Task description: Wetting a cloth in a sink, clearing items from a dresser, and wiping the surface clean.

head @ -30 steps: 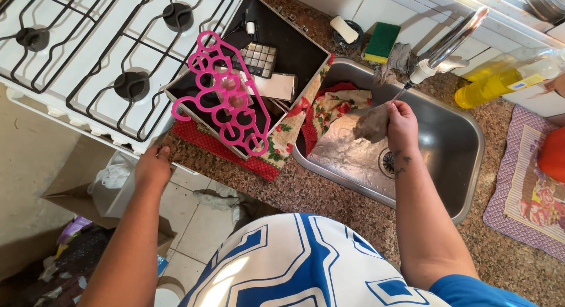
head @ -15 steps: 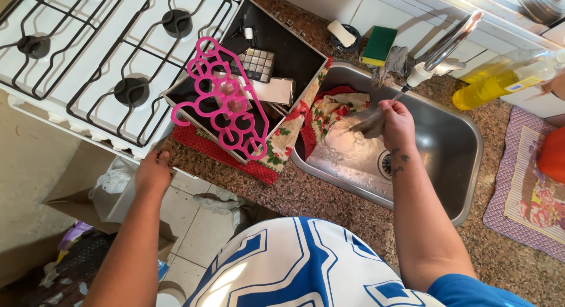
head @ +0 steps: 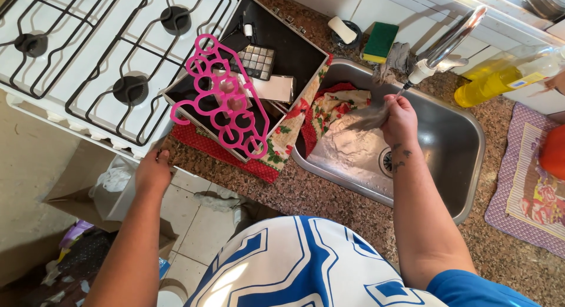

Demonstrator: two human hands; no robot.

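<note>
Right hand (head: 400,120) fingers clamped on a grey wet rag (head: 369,117), held under the faucet (head: 450,42) over the sink (head: 453,143) so runoff drains. Left hand (head: 153,168) grips the counter (head: 329,195) edge by the stove (head: 88,54), bracing; nothing held.

The grey cloth (head: 369,118) in the right hand (head: 400,120) now looks flatter, seemingly wrung.
</note>
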